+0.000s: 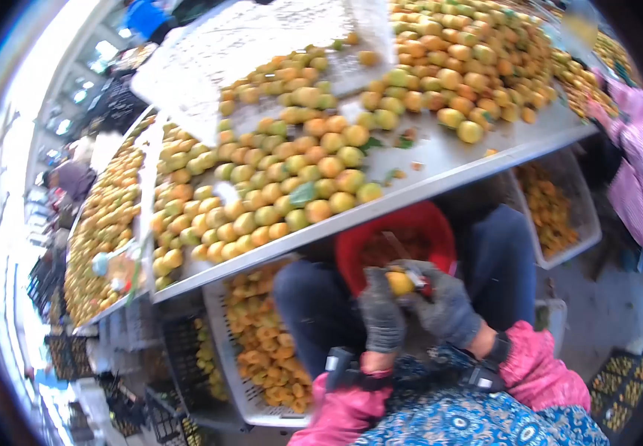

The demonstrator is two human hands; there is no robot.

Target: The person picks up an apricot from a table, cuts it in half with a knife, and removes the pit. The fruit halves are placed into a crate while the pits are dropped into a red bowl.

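Fingers of my left hand (382,316) grasp the fruit (399,282), likely light and bruisable, best held by its sides; my right hand (444,308) clasps a tool (425,288).

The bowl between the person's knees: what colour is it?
The bowl is red, seen in the head view.

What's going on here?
A person in grey gloves is handling an orange-yellow fruit over a red bowl. The left hand has a grip on the fruit; the right hand holds a small red object, too blurred to identify. Many more fruits lie on the table in front, and a white crate beside the left leg is full.
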